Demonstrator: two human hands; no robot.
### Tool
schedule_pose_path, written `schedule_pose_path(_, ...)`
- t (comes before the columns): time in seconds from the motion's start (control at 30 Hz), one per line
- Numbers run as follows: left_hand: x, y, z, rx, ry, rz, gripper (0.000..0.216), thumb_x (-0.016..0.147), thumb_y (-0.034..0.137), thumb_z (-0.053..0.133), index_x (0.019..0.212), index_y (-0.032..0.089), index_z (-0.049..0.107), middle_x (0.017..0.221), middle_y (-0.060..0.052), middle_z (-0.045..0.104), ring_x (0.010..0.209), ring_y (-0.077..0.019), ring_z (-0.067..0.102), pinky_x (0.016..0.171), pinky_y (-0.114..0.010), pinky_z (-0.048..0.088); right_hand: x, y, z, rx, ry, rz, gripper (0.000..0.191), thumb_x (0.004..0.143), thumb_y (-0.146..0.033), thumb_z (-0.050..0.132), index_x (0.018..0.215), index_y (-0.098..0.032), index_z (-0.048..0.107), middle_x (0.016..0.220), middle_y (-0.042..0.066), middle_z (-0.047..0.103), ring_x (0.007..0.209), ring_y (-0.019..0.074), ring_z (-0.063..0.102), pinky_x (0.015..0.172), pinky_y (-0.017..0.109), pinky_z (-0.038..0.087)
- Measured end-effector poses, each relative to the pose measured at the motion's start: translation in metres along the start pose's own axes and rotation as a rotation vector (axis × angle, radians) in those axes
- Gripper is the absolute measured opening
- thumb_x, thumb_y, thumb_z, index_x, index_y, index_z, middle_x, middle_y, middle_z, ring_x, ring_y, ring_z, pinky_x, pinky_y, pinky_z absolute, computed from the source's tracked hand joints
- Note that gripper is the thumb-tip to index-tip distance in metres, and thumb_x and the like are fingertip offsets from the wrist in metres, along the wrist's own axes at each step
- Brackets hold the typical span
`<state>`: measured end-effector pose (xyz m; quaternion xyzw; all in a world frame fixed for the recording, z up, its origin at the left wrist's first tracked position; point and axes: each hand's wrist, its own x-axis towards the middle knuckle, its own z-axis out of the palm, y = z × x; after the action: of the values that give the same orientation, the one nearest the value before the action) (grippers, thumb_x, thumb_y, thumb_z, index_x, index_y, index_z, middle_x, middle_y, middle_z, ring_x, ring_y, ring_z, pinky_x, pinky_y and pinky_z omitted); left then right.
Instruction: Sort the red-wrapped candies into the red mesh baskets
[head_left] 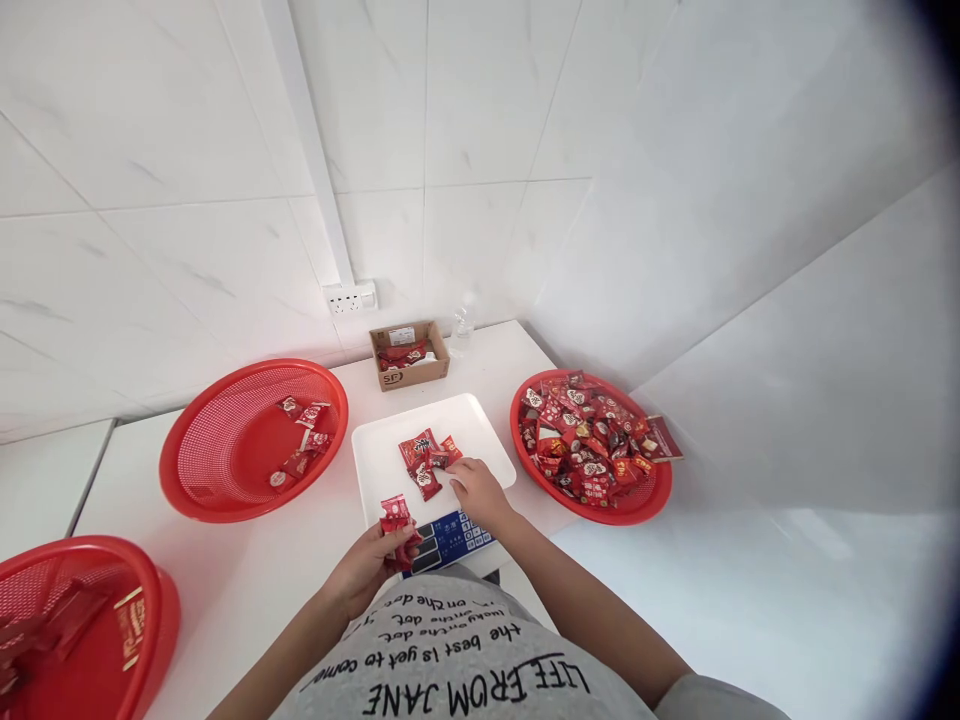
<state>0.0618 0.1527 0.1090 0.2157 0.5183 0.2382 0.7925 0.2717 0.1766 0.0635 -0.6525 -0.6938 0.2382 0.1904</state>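
Several red wrapped candy packets are gripped in my left hand, its fingers closed round them at the front left corner of the scale. A digital scale with a white tray and a blue keypad panel stands in front of me. On its tray lies a small heap of red candy packets. My right hand reaches over the tray's right side, thumb and fingertips closed at a small wrapped packet on the edge of the heap. The fingers partly hide that packet.
To the right, a red basket is heaped with wrapped candies. Another red basket at left holds several packets; a third sits nearer, at lower left. Behind the scale are a cardboard box and a clear bottle, by the wall.
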Motion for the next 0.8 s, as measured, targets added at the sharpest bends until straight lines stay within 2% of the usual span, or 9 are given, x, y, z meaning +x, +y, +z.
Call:
schedule_pose_path(0.1,0.0,0.0,-0.001,0.017,-0.013,0.005,0.026,0.064,0.032,0.075,0.077,0.014,0.062,0.075,-0.003,0.064,0.066,-0.0122,0.057,0.063,-0.024,0.044,0.001,0.0,-0.003,-0.053,0.025,0.012,0.038,0.083,-0.018,0.043,0.119,-0.02,0.055,0.12,0.008,0.055,0.109,0.0209,0.045,0.094,0.035,0.036)
schedule_pose_path(0.23,0.002,0.001,0.0,0.049,-0.022,0.009,0.027,0.065,0.034,0.074,0.08,0.014,0.061,0.078,-0.004,0.064,0.068,-0.0127,0.057,0.064,-0.024,0.044,0.009,-0.001,-0.004,-0.177,-0.04,0.035,0.047,0.084,-0.027,0.045,0.131,-0.02,0.044,0.138,0.009,0.04,0.121,0.0254,0.035,0.095,0.04,0.034)
schedule_pose_path(0.37,0.003,-0.001,-0.001,0.073,-0.035,0.025,0.028,0.066,0.035,0.073,0.08,0.014,0.06,0.079,-0.005,0.065,0.067,-0.013,0.057,0.063,-0.024,0.044,0.013,-0.003,-0.004,-0.21,-0.08,0.083,0.046,0.085,-0.032,0.043,0.13,-0.021,0.044,0.139,0.007,0.039,0.122,0.0275,0.034,0.092,0.042,0.036)
schedule_pose_path(0.5,0.002,-0.003,-0.005,0.065,-0.023,0.016,0.029,0.065,0.035,0.073,0.081,0.015,0.061,0.081,-0.006,0.065,0.068,-0.0134,0.058,0.064,-0.025,0.045,0.008,0.005,-0.008,-0.173,0.002,0.087,0.043,0.085,-0.031,0.044,0.126,-0.02,0.048,0.135,0.009,0.044,0.122,0.0255,0.036,0.095,0.04,0.034)
schedule_pose_path(0.63,0.003,-0.004,-0.008,0.046,-0.006,0.035,0.032,0.066,0.038,0.072,0.085,0.016,0.061,0.085,-0.006,0.066,0.069,-0.014,0.059,0.069,-0.028,0.046,-0.003,0.04,-0.025,-0.146,0.187,0.161,0.037,0.084,-0.028,0.045,0.118,-0.017,0.055,0.127,0.012,0.049,0.117,0.0238,0.041,0.099,0.038,0.032)
schedule_pose_path(0.73,0.004,-0.003,-0.006,0.048,-0.006,0.037,0.032,0.067,0.04,0.071,0.087,0.016,0.061,0.086,-0.006,0.066,0.07,-0.0137,0.059,0.07,-0.028,0.047,-0.019,0.083,-0.044,-0.143,0.341,0.313,0.034,0.082,-0.026,0.044,0.111,-0.014,0.058,0.117,0.014,0.053,0.111,0.0248,0.046,0.095,0.039,0.035)
schedule_pose_path(0.8,0.005,-0.002,-0.004,0.054,-0.018,0.033,0.031,0.067,0.039,0.071,0.086,0.016,0.061,0.085,-0.005,0.066,0.069,-0.0136,0.059,0.07,-0.028,0.047,-0.032,0.112,-0.055,-0.133,0.395,0.442,0.033,0.082,-0.026,0.043,0.11,-0.015,0.058,0.112,0.014,0.055,0.105,0.0253,0.049,0.09,0.039,0.039)
